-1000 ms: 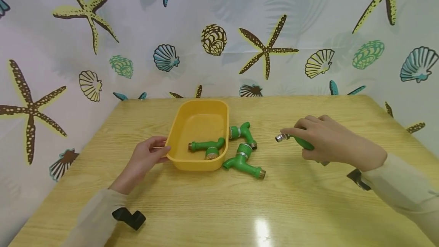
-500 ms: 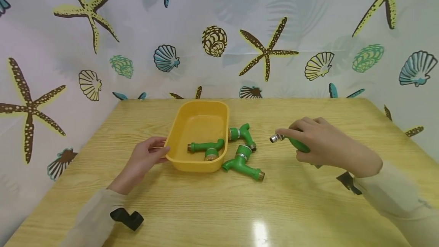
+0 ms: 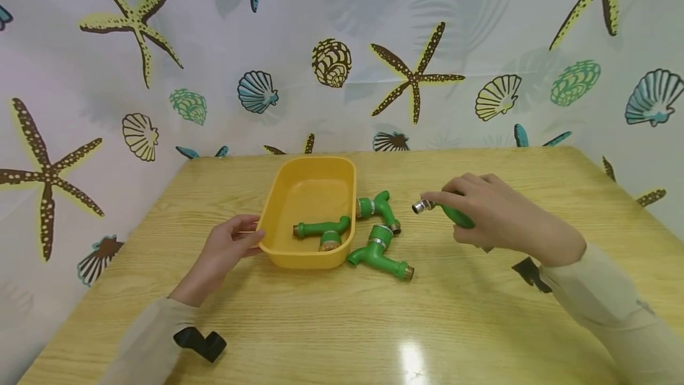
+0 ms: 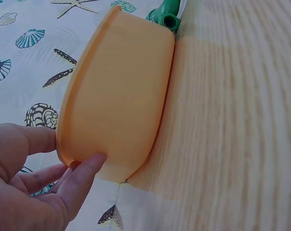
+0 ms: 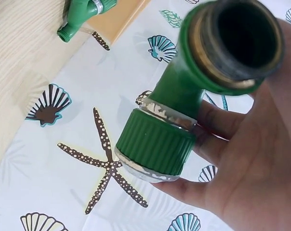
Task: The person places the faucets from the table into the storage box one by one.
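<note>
My left hand (image 3: 221,248) holds the left rim of a yellow plastic basin (image 3: 307,260); in the left wrist view its fingertips press the basin's outer wall (image 4: 121,86). Inside the basin lies one green tap (image 3: 320,229) with a brass-coloured threaded end. To the right, above the table, my right hand (image 3: 494,218) grips another green tap (image 3: 456,217), its silver end pointing left. Seen close in the right wrist view, this tap (image 5: 157,139) has a ribbed green knob and a dark round opening; my fingers wrap behind it.
Two more green taps lie on the table right of the basin: a nearer one (image 3: 379,257) and a farther one (image 3: 382,207) against its side. The wooden table (image 3: 299,325) meets a white cloth backdrop (image 3: 214,34) with starfish and shell prints.
My right hand has moved left with the tap, closer to the basin, and slightly up. My left hand, the basin and the other taps have stayed in place.
</note>
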`<state>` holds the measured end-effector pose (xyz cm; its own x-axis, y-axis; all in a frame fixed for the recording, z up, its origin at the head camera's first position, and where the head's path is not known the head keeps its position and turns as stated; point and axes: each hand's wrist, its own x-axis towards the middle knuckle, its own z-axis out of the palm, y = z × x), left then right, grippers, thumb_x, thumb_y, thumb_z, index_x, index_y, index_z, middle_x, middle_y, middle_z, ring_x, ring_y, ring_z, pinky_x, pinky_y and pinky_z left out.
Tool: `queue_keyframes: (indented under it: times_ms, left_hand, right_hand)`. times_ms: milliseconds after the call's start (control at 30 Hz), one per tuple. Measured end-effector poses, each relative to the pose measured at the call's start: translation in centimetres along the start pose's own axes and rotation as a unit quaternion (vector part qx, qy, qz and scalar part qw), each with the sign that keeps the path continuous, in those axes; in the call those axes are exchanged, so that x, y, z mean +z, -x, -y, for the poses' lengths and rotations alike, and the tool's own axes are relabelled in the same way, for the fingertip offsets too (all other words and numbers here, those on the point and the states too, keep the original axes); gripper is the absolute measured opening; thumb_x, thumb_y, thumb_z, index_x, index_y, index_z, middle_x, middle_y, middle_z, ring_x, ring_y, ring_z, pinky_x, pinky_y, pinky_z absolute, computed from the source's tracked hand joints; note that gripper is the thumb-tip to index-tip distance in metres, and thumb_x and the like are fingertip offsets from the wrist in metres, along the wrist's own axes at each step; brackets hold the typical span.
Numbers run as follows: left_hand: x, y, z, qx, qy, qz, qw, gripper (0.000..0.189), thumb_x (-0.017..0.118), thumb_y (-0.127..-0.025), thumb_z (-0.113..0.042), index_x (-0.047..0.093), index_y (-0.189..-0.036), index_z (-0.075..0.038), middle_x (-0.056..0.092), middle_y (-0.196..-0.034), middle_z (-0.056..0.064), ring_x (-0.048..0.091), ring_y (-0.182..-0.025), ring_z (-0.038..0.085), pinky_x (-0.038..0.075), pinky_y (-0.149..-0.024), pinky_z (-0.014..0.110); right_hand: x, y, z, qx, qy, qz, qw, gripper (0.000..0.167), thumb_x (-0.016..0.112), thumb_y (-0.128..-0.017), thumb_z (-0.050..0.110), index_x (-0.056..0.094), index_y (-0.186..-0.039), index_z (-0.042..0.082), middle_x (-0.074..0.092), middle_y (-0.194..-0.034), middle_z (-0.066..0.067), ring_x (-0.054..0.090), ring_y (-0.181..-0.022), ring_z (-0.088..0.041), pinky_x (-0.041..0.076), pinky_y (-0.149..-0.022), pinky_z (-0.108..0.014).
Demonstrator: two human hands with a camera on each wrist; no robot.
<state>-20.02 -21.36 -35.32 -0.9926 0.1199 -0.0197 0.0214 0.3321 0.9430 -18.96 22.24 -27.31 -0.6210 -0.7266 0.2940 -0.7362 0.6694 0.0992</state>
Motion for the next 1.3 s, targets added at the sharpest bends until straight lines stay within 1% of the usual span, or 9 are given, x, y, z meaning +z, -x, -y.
queue_keyframes:
  times_ms: [233, 433, 533, 633, 800, 900, 1000, 1100, 1300]
  left_hand:
    - [0.0, 0.0, -0.1, 0.002, 0.004, -0.002, 1.0000, 0.047, 0.057, -0.099, -0.011, 0.042, -0.139, 0.008, 0.048, -0.129, 0.025, 0.057, -0.110, 0.037, 0.057, -0.084, 0.035]
    - [-0.1, 0.1, -0.1, 0.007, 0.000, -0.001, 1.0000, 0.046, 0.057, -0.099, -0.011, 0.042, -0.138, 0.009, 0.049, -0.127, 0.025, 0.057, -0.109, 0.037, 0.057, -0.083, 0.035]
    - [-0.1, 0.1, -0.1, 0.006, 0.000, -0.003, 1.0000, 0.046, 0.057, -0.099, -0.011, 0.043, -0.138, 0.009, 0.050, -0.126, 0.025, 0.057, -0.109, 0.037, 0.057, -0.083, 0.035]
    - [-0.1, 0.1, 0.0, 0.004, 0.002, -0.004, 1.0000, 0.046, 0.057, -0.099, -0.011, 0.043, -0.138, 0.009, 0.050, -0.126, 0.025, 0.057, -0.109, 0.037, 0.057, -0.084, 0.036]
    - [0.0, 0.0, 0.0, 0.007, 0.000, -0.003, 1.0000, 0.046, 0.058, -0.098, -0.010, 0.043, -0.138, 0.009, 0.050, -0.126, 0.025, 0.057, -0.109, 0.037, 0.057, -0.083, 0.035]
    - [-0.1, 0.0, 0.0, 0.011, 0.000, -0.006, 0.9999, 0.045, 0.057, -0.098, -0.009, 0.044, -0.137, 0.009, 0.050, -0.125, 0.025, 0.057, -0.109, 0.037, 0.057, -0.083, 0.034]
    - [-0.3, -0.1, -0.1, 0.013, -0.001, -0.010, 0.9999, 0.043, 0.057, -0.098, -0.007, 0.045, -0.136, 0.009, 0.051, -0.124, 0.025, 0.057, -0.109, 0.038, 0.057, -0.083, 0.035]
    - [-0.3, -0.1, -0.1, 0.012, -0.003, -0.013, 0.9998, 0.042, 0.057, -0.098, -0.007, 0.046, -0.135, 0.009, 0.051, -0.123, 0.025, 0.057, -0.109, 0.038, 0.057, -0.083, 0.035]
    - [-0.2, -0.1, 0.0, 0.006, -0.001, -0.007, 1.0000, 0.043, 0.057, -0.098, -0.007, 0.045, -0.136, 0.009, 0.051, -0.124, 0.025, 0.057, -0.110, 0.038, 0.057, -0.084, 0.036]
  right_hand:
    - [-0.7, -0.6, 0.3, -0.004, 0.002, 0.000, 1.0000, 0.058, 0.069, -0.075, 0.007, 0.060, -0.133, 0.012, 0.063, -0.106, -0.007, 0.057, -0.093, -0.024, 0.047, -0.079, -0.054]
    - [-1.0, -1.4, 0.5, -0.025, 0.003, -0.018, 0.9995, 0.058, 0.068, -0.075, 0.006, 0.060, -0.132, 0.012, 0.063, -0.105, -0.006, 0.056, -0.091, -0.023, 0.048, -0.076, -0.051]
    - [-1.0, -1.9, 0.6, -0.030, -0.001, -0.021, 0.9993, 0.058, 0.067, -0.075, 0.006, 0.060, -0.132, 0.013, 0.063, -0.105, -0.006, 0.056, -0.091, -0.023, 0.047, -0.075, -0.050]
    - [-1.1, -2.4, 0.9, -0.027, -0.003, -0.010, 0.9996, 0.058, 0.067, -0.076, 0.006, 0.060, -0.133, 0.013, 0.063, -0.106, -0.005, 0.056, -0.092, -0.023, 0.047, -0.077, -0.051]
    - [-1.3, -3.0, 1.3, -0.017, 0.004, 0.029, 0.9994, 0.058, 0.069, -0.077, 0.008, 0.059, -0.133, 0.014, 0.063, -0.107, -0.006, 0.056, -0.096, -0.024, 0.046, -0.082, -0.054]
    - [-1.4, -3.3, 1.5, -0.022, 0.017, 0.047, 0.9985, 0.058, 0.072, -0.077, 0.010, 0.059, -0.133, 0.015, 0.063, -0.107, -0.006, 0.056, -0.097, -0.025, 0.046, -0.083, -0.055]
    - [-1.5, -3.6, 1.6, -0.033, 0.026, 0.048, 0.9980, 0.058, 0.074, -0.076, 0.011, 0.059, -0.133, 0.016, 0.063, -0.107, -0.006, 0.056, -0.096, -0.025, 0.047, -0.082, -0.054]
    - [-1.6, -3.9, 1.7, -0.043, 0.028, 0.041, 0.9979, 0.058, 0.072, -0.076, 0.009, 0.060, -0.133, 0.016, 0.063, -0.106, -0.005, 0.056, -0.095, -0.024, 0.047, -0.080, -0.052]
    - [-1.4, -4.5, 2.1, -0.067, 0.034, 0.043, 0.9963, 0.059, 0.071, -0.075, 0.007, 0.060, -0.132, 0.015, 0.062, -0.103, -0.005, 0.056, -0.092, -0.023, 0.049, -0.077, -0.053]
